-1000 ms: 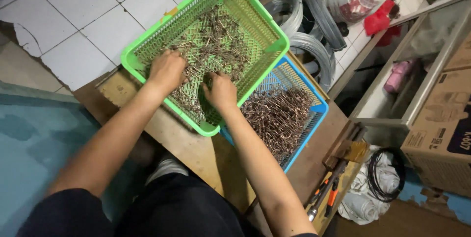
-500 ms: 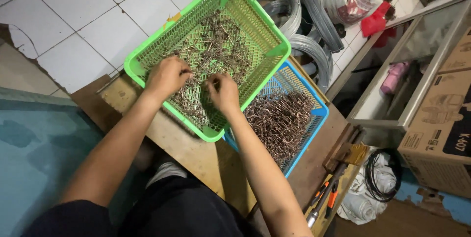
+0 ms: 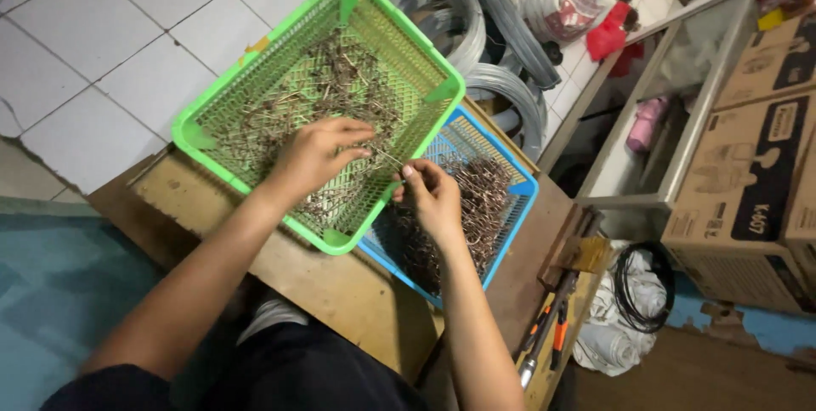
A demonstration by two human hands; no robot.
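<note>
From the head camera we look down on a green mesh basket (image 3: 255,113) partly overlapping a blue mesh basket (image 3: 501,164), both resting on a wooden board (image 3: 340,292). Both baskets hold small brown metal wire pieces (image 3: 331,88). Our left hand (image 3: 319,156) lies inside the green basket, fingers curled around a few pieces. Our right hand (image 3: 433,198), at the green basket's rim, pinches a thin wire (image 3: 387,158) between its fingertips.

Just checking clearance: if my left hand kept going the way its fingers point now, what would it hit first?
Probably the right hand: the left hand points across the green basket toward it, with thin wire pieces between them.
</note>
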